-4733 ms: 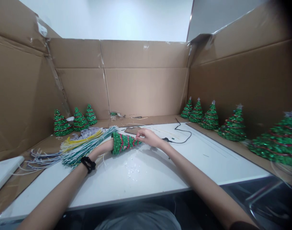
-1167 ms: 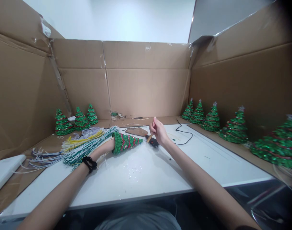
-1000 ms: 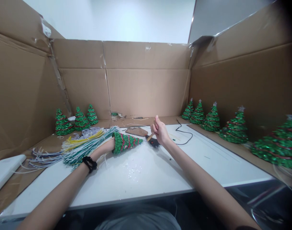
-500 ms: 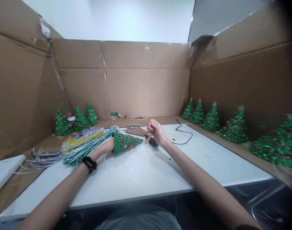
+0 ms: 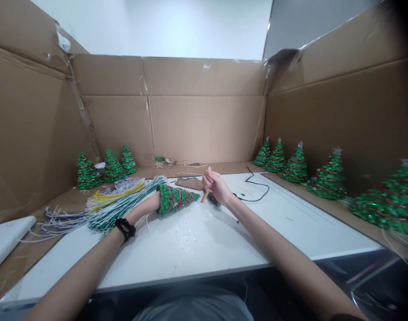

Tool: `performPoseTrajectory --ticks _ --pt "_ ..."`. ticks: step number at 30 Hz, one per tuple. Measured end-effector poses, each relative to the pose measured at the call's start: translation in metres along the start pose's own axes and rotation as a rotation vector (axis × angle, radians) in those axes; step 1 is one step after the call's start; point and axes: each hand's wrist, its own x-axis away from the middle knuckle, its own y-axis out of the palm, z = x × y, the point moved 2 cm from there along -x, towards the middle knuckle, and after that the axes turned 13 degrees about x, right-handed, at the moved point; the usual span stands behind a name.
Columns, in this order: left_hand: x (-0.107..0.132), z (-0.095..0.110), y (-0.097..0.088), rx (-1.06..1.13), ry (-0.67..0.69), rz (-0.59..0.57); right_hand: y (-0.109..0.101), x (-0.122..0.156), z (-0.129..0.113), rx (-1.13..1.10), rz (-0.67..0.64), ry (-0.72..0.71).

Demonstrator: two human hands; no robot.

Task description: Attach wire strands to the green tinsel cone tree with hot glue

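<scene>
A small green Christmas tree (image 5: 177, 199) with red garland lies on its side, its tip pointing right. My left hand (image 5: 154, 202) reaches into its open base; the fingers are hidden inside, so their grip cannot be made out. Just right of the tip, my right hand (image 5: 216, 185) is closed around a short tan stick (image 5: 204, 197). The stick's lower end slants down close to the tip; whether they touch is unclear. Behind and below this hand sits a black device (image 5: 214, 201), partly covered.
Bundles of green, yellow and white wires (image 5: 123, 205) lie left. Finished-looking trees with star tops (image 5: 294, 165) line the right wall; starless trees (image 5: 113, 167) stand back left. Silvery glitter (image 5: 187, 236), a brown board (image 5: 190, 183) and a black cord (image 5: 262, 196) lie on the white table (image 5: 224, 254). Cardboard walls (image 5: 204, 129) enclose it.
My right hand has shifted slightly left, bringing the tan stick nearer the tree's tip. My left hand and the tree stay in place.
</scene>
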Motion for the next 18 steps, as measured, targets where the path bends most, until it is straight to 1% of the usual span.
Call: performPoseTrajectory --ticks 2,4,7,11,13,16,18 --pt "-0.001 0.001 0.002 -0.012 -0.035 -0.078 0.002 0.001 -0.001 -0.026 -0.059 0.013" --pt "-0.001 0.002 0.002 -0.021 -0.035 -0.111 0.004 0.002 -0.001 -0.059 -0.101 0.027" --pt "0.000 0.000 0.001 -0.022 -0.014 -0.101 0.005 0.002 0.001 -0.031 -0.110 0.028" --pt "0.000 -0.004 -0.001 -0.017 -0.027 -0.089 0.005 0.002 0.006 0.156 -0.062 0.032" --pt "-0.001 -0.006 -0.002 -0.002 -0.038 -0.066 0.005 0.002 0.008 0.213 -0.077 0.049" --pt "-0.002 -0.009 -0.002 0.032 -0.045 -0.043 0.007 0.002 0.010 0.179 -0.115 0.070" --pt "-0.002 -0.010 -0.003 0.056 -0.054 -0.038 0.008 0.003 0.012 0.120 -0.113 0.082"
